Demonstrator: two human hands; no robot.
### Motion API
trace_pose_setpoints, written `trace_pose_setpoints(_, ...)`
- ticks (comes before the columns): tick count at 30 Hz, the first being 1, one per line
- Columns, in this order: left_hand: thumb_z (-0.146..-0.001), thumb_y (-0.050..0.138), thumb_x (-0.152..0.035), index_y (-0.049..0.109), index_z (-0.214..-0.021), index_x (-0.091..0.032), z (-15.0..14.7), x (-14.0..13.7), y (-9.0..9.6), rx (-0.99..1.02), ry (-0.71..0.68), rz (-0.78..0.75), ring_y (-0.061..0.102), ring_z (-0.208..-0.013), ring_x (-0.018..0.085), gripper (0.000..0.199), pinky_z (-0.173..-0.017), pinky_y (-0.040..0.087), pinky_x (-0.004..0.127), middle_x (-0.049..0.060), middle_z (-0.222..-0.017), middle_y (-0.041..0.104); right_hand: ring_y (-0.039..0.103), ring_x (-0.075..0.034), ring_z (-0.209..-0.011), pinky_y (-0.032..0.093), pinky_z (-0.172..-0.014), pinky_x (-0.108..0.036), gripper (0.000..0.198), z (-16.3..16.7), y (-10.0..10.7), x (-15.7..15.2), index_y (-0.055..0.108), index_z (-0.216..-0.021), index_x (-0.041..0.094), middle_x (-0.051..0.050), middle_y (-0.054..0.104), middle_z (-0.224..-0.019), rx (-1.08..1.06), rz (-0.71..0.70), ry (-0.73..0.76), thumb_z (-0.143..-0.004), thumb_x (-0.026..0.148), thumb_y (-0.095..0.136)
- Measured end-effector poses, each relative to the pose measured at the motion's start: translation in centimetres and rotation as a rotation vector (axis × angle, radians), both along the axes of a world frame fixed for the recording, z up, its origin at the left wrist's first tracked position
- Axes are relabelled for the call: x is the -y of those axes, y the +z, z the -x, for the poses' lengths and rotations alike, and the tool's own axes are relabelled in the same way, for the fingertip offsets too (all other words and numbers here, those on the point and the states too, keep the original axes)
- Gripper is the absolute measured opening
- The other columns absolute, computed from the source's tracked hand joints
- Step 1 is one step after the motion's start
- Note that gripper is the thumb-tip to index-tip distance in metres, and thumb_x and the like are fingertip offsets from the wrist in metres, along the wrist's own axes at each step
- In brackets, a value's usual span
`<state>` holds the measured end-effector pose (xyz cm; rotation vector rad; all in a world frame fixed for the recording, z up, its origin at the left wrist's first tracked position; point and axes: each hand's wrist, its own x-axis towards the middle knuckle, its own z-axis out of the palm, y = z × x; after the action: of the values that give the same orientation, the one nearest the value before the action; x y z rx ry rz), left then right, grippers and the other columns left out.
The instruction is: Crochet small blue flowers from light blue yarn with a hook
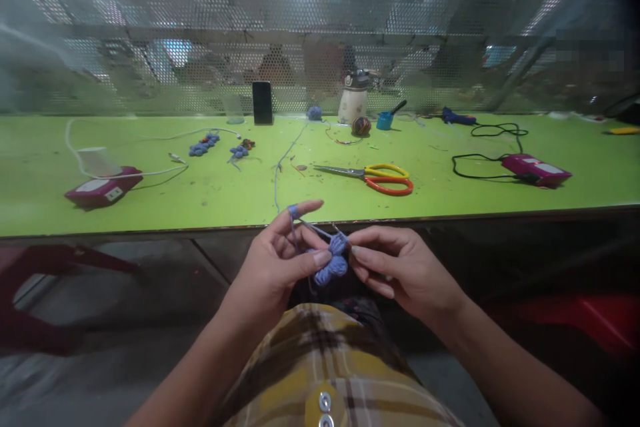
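Pinching a blue crochet piece [337,264] just off the near edge of the tabletop [225,203] is the left hand [280,260]; the right hand [407,263] clamps its fingers on a thin hook [336,229]. Some petals [325,273] look formed; attached yarn [276,180] suggests unfinished.

green tabletop [225,197], perforated screen [225,7], seemingly grey floor [105,377]

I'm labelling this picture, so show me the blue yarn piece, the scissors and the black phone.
Blue yarn piece [337,266]: head view, on its lower puffs.
Scissors [359,173]: head view, on the metal beside the handles.
Black phone [263,103]: head view, mid-screen.
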<state>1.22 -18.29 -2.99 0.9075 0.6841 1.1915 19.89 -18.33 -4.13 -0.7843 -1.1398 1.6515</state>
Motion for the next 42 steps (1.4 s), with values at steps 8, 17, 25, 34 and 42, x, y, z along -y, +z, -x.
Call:
trace_pose_setpoints(8,-0.066,0.083,-0.010,0.045,-0.145,-0.025,-0.8,1.2,0.4,-0.116,0.295,-0.155,0.063,-0.065,0.012,0.088,-0.069,0.052,0.022,-0.003,-0.069,0.071,0.034,-0.003,-0.043,0.021,-0.037,-0.016,0.029,0.9,0.7,0.8,0.076,-0.108,0.022,0.003,0.056,-0.060,-0.043,0.057,-0.042,-0.079,0.020,0.076)
trace_pose_setpoints(17,-0.065,0.081,-0.003,0.047,-0.141,-0.020,-0.2,0.7,-0.2,0.037,0.211,-0.005,0.062,-0.063,0.010,0.085,-0.066,0.052,0.020,-0.005,-0.068,0.068,0.035,-0.004,-0.045,0.017,-0.038,-0.016,0.026,1.3,1.3,0.7,0.078,-0.101,0.020,0.003,0.054,-0.057,-0.033,0.109,-0.030,-0.075,0.023,0.078)
trace_pose_setpoints(25,-0.069,0.076,0.003,0.033,-0.150,-0.020,-0.1,-0.1,-0.4,0.101,0.000,0.103,0.062,-0.065,0.009,0.095,-0.064,0.049,0.016,-0.002,-0.070,0.069,0.035,-0.004,-0.042,0.018,-0.037,-0.016,0.030,0.2,1.3,-0.3,0.077,-0.106,0.017,0.003,0.054,-0.055,0.070,0.087,0.030,-0.076,0.023,0.076)
trace_pose_setpoints(34,-0.068,0.077,0.004,0.027,-0.152,-0.020,-0.3,-0.2,-0.4,0.048,0.043,0.037,0.063,-0.069,0.011,0.101,-0.068,0.053,0.020,-0.001,-0.076,0.070,0.035,-0.003,-0.042,0.018,-0.037,-0.016,0.026,-0.2,1.4,-1.2,0.077,-0.102,0.015,0.004,0.054,-0.053,0.097,0.100,0.062,-0.076,0.023,0.076)
trace_pose_setpoints(42,-0.067,0.077,0.003,0.024,-0.153,-0.019,-0.1,0.0,-0.3,0.023,0.038,0.031,0.062,-0.069,0.010,0.103,-0.069,0.052,0.019,-0.001,-0.074,0.070,0.037,-0.005,-0.044,0.020,-0.038,-0.016,0.026,-0.2,1.6,-1.5,0.077,-0.101,0.015,0.003,0.055,-0.054,0.168,0.071,0.066,-0.076,0.023,0.076)
